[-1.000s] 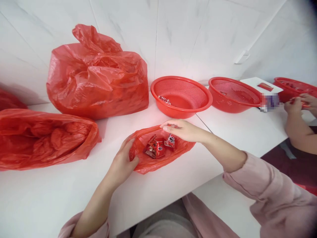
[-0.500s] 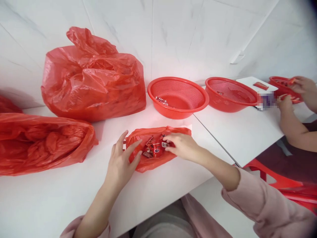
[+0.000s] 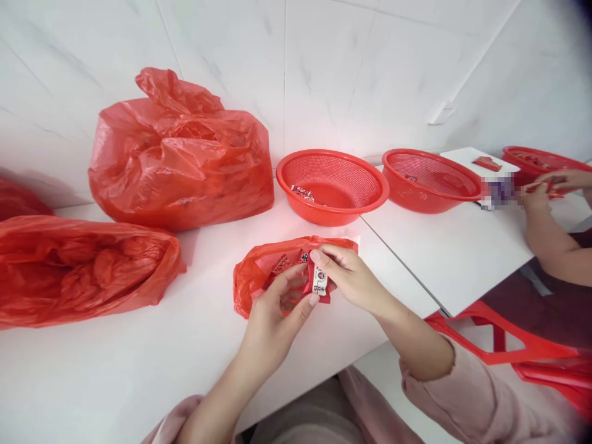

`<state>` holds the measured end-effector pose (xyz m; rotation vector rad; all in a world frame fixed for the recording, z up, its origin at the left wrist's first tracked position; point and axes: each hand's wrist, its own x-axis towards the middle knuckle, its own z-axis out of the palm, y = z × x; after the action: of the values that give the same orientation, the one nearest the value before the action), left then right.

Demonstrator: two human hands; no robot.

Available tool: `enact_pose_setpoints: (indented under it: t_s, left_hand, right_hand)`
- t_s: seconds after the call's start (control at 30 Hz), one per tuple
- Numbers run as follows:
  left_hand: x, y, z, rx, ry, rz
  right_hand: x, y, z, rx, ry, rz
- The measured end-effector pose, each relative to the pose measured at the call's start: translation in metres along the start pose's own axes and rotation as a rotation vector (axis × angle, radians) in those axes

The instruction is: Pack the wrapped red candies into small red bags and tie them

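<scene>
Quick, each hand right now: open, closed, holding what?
Right hand: closed on a small red-and-white packet.
Left hand: thumb at its lower edge; grip can't be told.

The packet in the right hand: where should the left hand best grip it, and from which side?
Probably the lower end of the packet, from the left: the right hand pinches the upper part, while the lower end shows below, close to the left hand.

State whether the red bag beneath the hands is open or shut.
The red bag is open: its mouth gapes, showing wrapped packets inside.
</scene>
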<state>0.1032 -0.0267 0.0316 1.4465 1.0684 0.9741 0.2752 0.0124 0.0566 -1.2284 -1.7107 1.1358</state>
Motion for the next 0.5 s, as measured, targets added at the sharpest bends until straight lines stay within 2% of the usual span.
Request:
enact_pose_setpoints:
  t_s: [0.07, 0.17, 0.2, 0.27, 0.33, 0.4, 0.5]
  left_hand:
    - [0.004, 0.003, 0.005, -0.205, -0.086, -0.147]
    - [0.008, 0.004, 0.004, -0.311, -0.129, -0.216]
    - [0.010, 0.004, 0.002, -0.328, -0.128, -0.223]
    - [0.011, 0.002, -0.001, -0.361, -0.120, -0.244]
    - [0.012, 0.000, -0.004, -0.397, -0.109, -0.265]
    - [0.013, -0.003, -0.005, -0.442, -0.090, -0.280]
    - [0.013, -0.006, -0.007, -0.505, -0.041, -0.283]
  right_hand:
    - [-0.004, -0.004, 0.004, -0.030, 0.051, -0.014]
    - [-0.004, -0.001, -0.006, -0.082, 0.109, -0.061]
    - [-0.002, 0.003, -0.014, -0.108, 0.171, -0.082]
    - [0.006, 0.018, -0.034, -0.216, 0.383, -0.098]
    - [0.015, 0.041, -0.055, -0.414, 0.564, -0.027]
    - [0.022, 0.070, -0.070, -0.606, 0.531, 0.113]
    - [0.022, 0.107, -0.083, -0.653, 0.408, 0.195]
